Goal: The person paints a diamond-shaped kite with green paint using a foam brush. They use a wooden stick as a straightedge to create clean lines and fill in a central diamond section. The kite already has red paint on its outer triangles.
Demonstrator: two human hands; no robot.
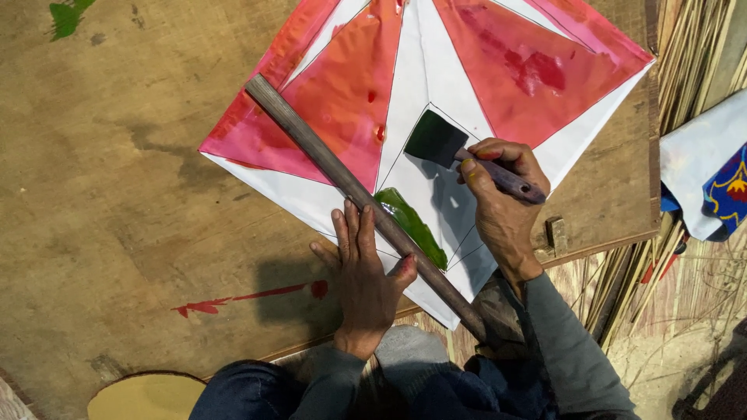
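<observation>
A white diamond-shaped paper sheet with red and pink painted triangles lies on a brown wooden board. A long dark wooden stick lies diagonally across the sheet. My left hand presses flat on the stick's lower part. My right hand grips the purple handle of a foam brush loaded with dark green paint, its head held over the white centre. A wet green stroke runs along the stick's right edge.
A bundle of thin bamboo sticks lies beyond the board's right edge. White cloth with blue, red and yellow pattern sits at the right. Red paint smears and a green smear mark the board. A pale round object shows at the bottom.
</observation>
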